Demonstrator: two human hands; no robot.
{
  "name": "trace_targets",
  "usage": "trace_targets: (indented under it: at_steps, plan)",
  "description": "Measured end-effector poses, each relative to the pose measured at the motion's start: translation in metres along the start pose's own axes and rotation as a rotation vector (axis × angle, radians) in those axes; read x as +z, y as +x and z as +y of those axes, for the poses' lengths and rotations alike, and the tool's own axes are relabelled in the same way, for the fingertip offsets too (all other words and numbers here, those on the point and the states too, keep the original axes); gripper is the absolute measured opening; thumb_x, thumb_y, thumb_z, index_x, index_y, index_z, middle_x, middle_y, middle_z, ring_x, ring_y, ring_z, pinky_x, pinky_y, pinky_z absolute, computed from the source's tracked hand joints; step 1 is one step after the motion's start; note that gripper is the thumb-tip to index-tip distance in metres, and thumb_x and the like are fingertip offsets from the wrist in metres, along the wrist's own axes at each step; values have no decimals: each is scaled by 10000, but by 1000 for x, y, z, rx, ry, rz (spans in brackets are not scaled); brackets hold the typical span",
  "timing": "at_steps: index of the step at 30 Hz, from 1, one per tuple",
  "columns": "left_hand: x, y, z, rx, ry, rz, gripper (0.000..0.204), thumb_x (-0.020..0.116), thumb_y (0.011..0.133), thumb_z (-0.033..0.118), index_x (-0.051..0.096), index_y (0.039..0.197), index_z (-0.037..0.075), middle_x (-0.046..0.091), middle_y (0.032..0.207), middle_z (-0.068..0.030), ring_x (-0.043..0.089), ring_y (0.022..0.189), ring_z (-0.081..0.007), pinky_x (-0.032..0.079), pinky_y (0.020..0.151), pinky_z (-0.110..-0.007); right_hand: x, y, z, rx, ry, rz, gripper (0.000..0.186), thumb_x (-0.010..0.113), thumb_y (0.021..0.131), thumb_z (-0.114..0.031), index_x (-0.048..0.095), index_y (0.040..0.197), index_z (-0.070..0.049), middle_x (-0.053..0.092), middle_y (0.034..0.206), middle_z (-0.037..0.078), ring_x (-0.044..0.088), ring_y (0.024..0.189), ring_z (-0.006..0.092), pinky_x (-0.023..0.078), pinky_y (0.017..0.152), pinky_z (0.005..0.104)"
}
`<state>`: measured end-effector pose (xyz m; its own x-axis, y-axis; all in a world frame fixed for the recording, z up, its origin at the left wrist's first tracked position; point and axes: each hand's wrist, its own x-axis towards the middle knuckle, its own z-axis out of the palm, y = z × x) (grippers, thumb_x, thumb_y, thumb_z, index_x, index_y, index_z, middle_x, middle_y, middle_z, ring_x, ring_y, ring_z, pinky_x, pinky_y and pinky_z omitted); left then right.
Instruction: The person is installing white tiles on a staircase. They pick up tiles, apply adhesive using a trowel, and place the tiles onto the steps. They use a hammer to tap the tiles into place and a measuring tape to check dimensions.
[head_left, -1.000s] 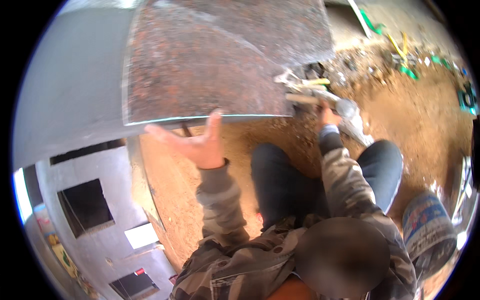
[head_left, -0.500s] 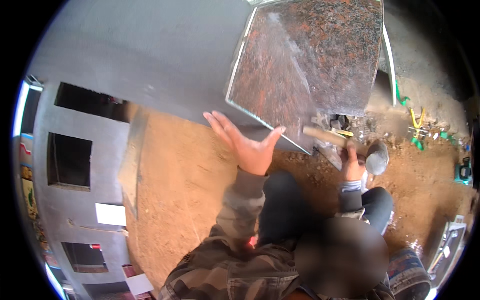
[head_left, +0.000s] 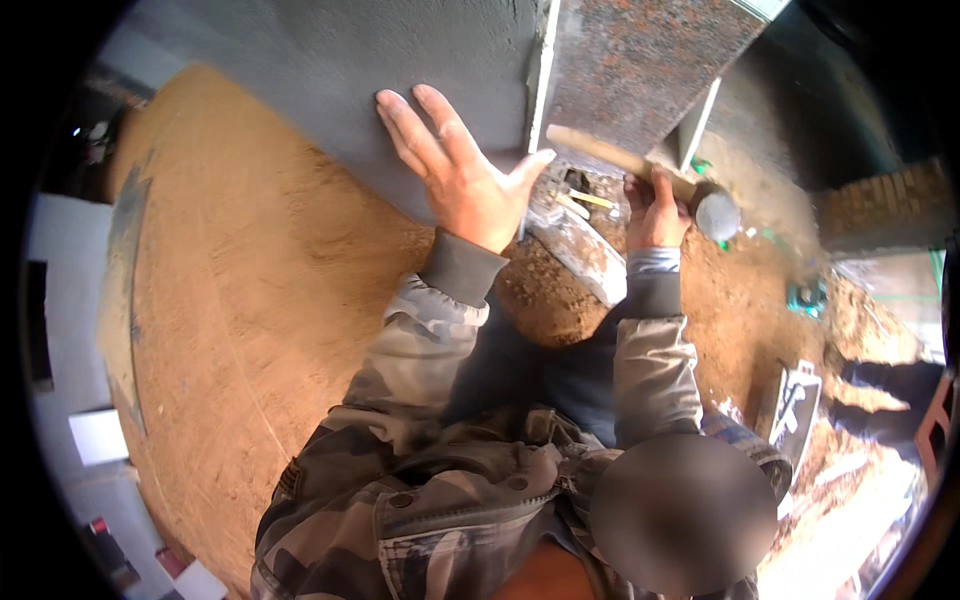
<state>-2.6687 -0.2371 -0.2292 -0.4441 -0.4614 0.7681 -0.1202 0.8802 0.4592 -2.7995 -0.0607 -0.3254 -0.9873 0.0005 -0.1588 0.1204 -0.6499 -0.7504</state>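
Observation:
My left hand (head_left: 462, 180) has its fingers spread against or just over the grey plastered surface (head_left: 390, 40), its thumb at the near edge of a speckled red-brown and grey stone slab (head_left: 640, 60). My right hand (head_left: 655, 215) grips a mallet by its pale wooden handle (head_left: 592, 145), near the round grey head (head_left: 716, 213). The handle lies over the slab's near end. Beneath, between my hands, are a pale, dirt-smeared piece (head_left: 585, 260) and yellow-handled tools (head_left: 590, 200); what these tools are, I cannot make out.
Brown dirt ground (head_left: 230, 280) surrounds my legs. A grey panel with openings (head_left: 70, 300) stands at the left. At the right are a teal power tool (head_left: 805, 298), a long tray with tools (head_left: 790, 410), a bucket (head_left: 740, 440) and dark shapes (head_left: 870, 390) I cannot make out.
My view has swung round, bringing the slab's edge nearly upright. My left hand has risen along that edge onto the grey surface; my right hand has lifted with the mallet, still gripping it.

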Motion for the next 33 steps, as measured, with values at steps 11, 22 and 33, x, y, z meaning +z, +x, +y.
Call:
trace_targets:
  at_steps: [11,22,33]
  plan:
    - [1,-4,6,-1,-16,-10,1323,935,579,329,101,1526,-67,-15,1546,-393,97,1421,-574,247,1138,-615,57,-7,-153,-427,-830,-488,266,674,910,-103,637,1113,65,696,941,157,695,783,229,580,724,313]
    - [8,1,-19,1,37,28,1318,952,517,338,192,1516,-64,65,1544,-391,172,1417,-556,267,1120,-616,104,32,-136,-369,-1021,-1109,396,750,849,-234,621,1080,60,695,1014,183,676,894,246,539,815,330]
    - [-1,-4,24,-298,253,-67,1225,938,571,358,253,1531,28,143,1578,-298,200,1461,-448,294,1158,-482,118,138,-112,-49,-888,-1780,314,700,866,-48,598,1160,-4,654,988,92,633,831,151,503,715,252]
